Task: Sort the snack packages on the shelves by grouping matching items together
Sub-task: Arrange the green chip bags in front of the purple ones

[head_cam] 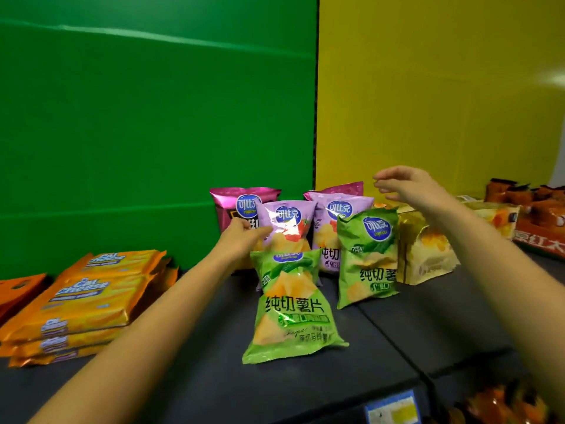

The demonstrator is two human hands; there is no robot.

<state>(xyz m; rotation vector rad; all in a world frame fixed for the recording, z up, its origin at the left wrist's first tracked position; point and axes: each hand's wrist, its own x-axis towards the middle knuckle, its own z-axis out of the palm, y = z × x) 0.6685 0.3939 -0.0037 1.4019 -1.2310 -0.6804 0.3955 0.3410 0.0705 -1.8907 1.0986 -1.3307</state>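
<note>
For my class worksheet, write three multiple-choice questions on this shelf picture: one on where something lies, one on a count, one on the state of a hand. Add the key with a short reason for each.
1. Where does the stack of orange Cal Cheese packs lie?
A) left of the chip bags
B) right of them
C) on top of them

2. How many green chip bags are in view?
A) one
B) two
C) four

3. What is the right hand doing?
A) gripping a pack
B) hovering open, holding nothing
C) clenched in a fist

Key:
1 A, the stack sits toward the left end of the shelf.
2 B, one leans in front and one stands to its right.
3 B, its fingers are loose in the air and touch nothing.
</note>
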